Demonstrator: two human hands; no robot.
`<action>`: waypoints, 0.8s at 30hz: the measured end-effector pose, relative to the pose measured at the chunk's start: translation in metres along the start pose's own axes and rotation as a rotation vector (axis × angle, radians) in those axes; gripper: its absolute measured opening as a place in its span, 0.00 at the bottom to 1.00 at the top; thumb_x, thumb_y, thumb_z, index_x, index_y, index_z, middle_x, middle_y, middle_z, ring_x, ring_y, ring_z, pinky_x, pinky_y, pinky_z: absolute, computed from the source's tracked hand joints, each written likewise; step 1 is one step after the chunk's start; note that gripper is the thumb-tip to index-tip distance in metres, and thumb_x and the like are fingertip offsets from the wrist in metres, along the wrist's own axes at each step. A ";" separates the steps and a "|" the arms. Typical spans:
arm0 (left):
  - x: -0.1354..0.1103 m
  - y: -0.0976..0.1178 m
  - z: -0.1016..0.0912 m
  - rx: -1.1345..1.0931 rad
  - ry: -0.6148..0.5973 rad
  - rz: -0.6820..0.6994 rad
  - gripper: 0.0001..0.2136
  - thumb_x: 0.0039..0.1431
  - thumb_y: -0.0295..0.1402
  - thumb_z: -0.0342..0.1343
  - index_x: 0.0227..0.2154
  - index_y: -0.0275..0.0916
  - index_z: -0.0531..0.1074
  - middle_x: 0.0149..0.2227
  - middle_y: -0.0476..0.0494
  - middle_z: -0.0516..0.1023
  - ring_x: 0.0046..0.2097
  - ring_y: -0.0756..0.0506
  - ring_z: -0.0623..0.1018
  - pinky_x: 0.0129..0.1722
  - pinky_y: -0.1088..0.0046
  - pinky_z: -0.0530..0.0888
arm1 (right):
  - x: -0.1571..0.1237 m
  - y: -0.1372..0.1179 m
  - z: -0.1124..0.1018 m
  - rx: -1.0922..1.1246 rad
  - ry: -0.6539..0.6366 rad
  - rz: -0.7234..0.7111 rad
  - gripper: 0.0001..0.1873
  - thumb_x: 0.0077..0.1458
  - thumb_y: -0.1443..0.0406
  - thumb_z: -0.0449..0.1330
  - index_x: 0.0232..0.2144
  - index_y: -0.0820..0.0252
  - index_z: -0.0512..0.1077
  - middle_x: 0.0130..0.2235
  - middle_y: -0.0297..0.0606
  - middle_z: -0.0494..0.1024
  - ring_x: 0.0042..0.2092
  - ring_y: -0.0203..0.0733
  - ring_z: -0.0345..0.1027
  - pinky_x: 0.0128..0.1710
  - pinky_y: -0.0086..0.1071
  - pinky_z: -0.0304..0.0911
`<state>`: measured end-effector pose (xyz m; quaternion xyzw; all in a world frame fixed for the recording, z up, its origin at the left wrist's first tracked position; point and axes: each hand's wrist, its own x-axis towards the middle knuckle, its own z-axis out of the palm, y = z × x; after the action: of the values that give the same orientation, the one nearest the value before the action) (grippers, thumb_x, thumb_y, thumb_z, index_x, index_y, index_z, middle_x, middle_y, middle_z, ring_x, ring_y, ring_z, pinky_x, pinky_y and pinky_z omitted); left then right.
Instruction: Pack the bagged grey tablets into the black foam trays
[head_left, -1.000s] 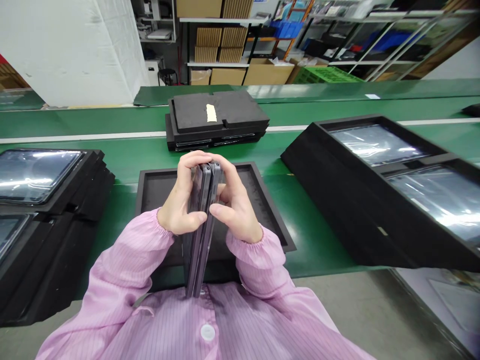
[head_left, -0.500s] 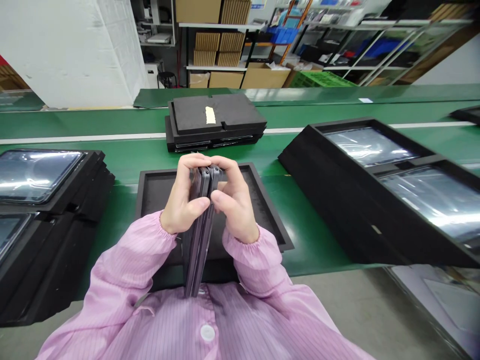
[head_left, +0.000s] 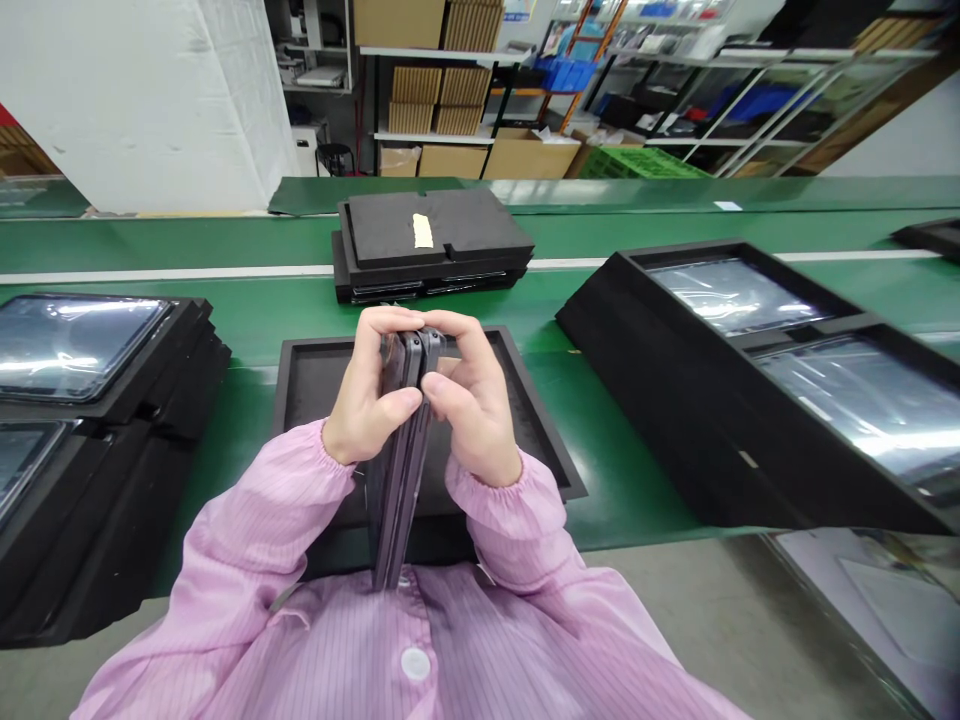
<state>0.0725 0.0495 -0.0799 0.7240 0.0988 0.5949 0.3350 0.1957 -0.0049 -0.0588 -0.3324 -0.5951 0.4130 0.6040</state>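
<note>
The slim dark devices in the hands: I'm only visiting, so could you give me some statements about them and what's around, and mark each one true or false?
1. The left hand and right hand both hold the slim dark devices. True.
2. The devices lie flat in the black tray. False: they are held on edge, and the black tray is on the green surface behind them.
3. A pale yellow label is on top of the far black stack. True.
4. The sleeves are blue. False: the sleeves are pink.
5. Two glossy panels show in the black holder on the right. True.
</note>
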 end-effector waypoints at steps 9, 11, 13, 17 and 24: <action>-0.002 -0.002 -0.001 -0.208 -0.126 -0.077 0.30 0.51 0.54 0.60 0.54 0.51 0.59 0.53 0.43 0.55 0.30 0.54 0.67 0.22 0.73 0.72 | 0.002 0.005 -0.003 -0.018 -0.031 0.027 0.27 0.55 0.50 0.59 0.53 0.52 0.61 0.25 0.26 0.63 0.20 0.32 0.55 0.19 0.29 0.58; -0.001 -0.002 -0.002 -0.171 -0.111 -0.066 0.30 0.51 0.54 0.60 0.53 0.50 0.60 0.52 0.43 0.56 0.32 0.52 0.68 0.22 0.74 0.72 | 0.002 0.005 -0.003 -0.019 -0.028 0.023 0.27 0.55 0.50 0.59 0.53 0.51 0.61 0.26 0.27 0.64 0.20 0.32 0.55 0.19 0.29 0.59; -0.001 -0.002 -0.002 -0.169 -0.106 -0.063 0.30 0.51 0.54 0.60 0.53 0.50 0.60 0.52 0.43 0.56 0.33 0.52 0.68 0.22 0.74 0.73 | 0.002 0.005 -0.003 -0.024 -0.028 0.026 0.27 0.55 0.49 0.59 0.53 0.51 0.61 0.26 0.27 0.64 0.20 0.32 0.55 0.19 0.30 0.59; -0.001 0.000 0.000 -0.254 -0.130 -0.087 0.30 0.51 0.51 0.61 0.54 0.52 0.59 0.53 0.43 0.54 0.28 0.56 0.67 0.21 0.73 0.73 | 0.002 0.005 -0.003 -0.018 -0.031 0.042 0.27 0.55 0.50 0.59 0.54 0.52 0.61 0.24 0.26 0.62 0.20 0.33 0.56 0.19 0.30 0.59; -0.001 0.002 0.001 -0.275 -0.132 -0.084 0.30 0.51 0.50 0.60 0.54 0.51 0.58 0.50 0.44 0.58 0.25 0.57 0.67 0.18 0.75 0.71 | 0.002 0.004 -0.002 0.038 -0.062 0.026 0.25 0.56 0.53 0.59 0.54 0.52 0.61 0.21 0.24 0.62 0.19 0.35 0.57 0.19 0.30 0.59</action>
<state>0.0725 0.0477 -0.0794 0.7041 0.0244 0.5392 0.4613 0.1974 -0.0012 -0.0618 -0.3153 -0.6013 0.4423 0.5861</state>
